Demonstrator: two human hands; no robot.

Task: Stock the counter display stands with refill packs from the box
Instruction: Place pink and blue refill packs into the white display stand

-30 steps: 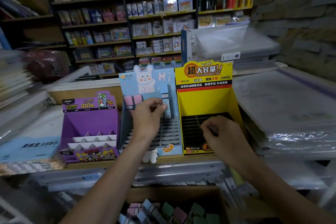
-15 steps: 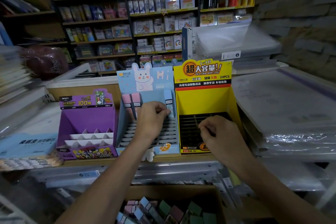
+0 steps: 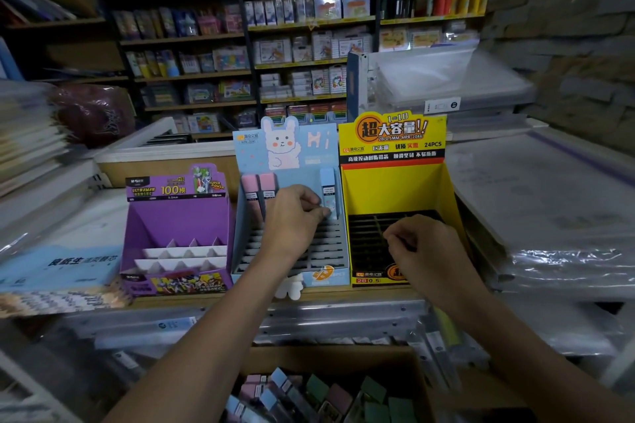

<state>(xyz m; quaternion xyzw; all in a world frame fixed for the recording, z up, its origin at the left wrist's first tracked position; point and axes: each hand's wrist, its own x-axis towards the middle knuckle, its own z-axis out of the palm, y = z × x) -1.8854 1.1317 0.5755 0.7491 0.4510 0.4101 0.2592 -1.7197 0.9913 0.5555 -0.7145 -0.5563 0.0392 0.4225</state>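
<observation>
Blue pack (image 3: 328, 186) was pinched near its base by left hand (image 3: 295, 218), fingers curled, in blue stand's (image 3: 328, 252) back-row right slot. Straight-down push was advised until seated, kept upright. Right hand (image 3: 424, 245) was held curled over yellow stand (image 3: 391, 189); contents couldn't be told.

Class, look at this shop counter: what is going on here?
A person's left hand pinches a light blue refill pack in the top row of the pale blue rabbit-printed cardboard stand, right of two pink refill packs. The right hand, fingers curled, sits at the empty yellow cardboard stand. More packs lie in the brown cardboard box below.
</observation>
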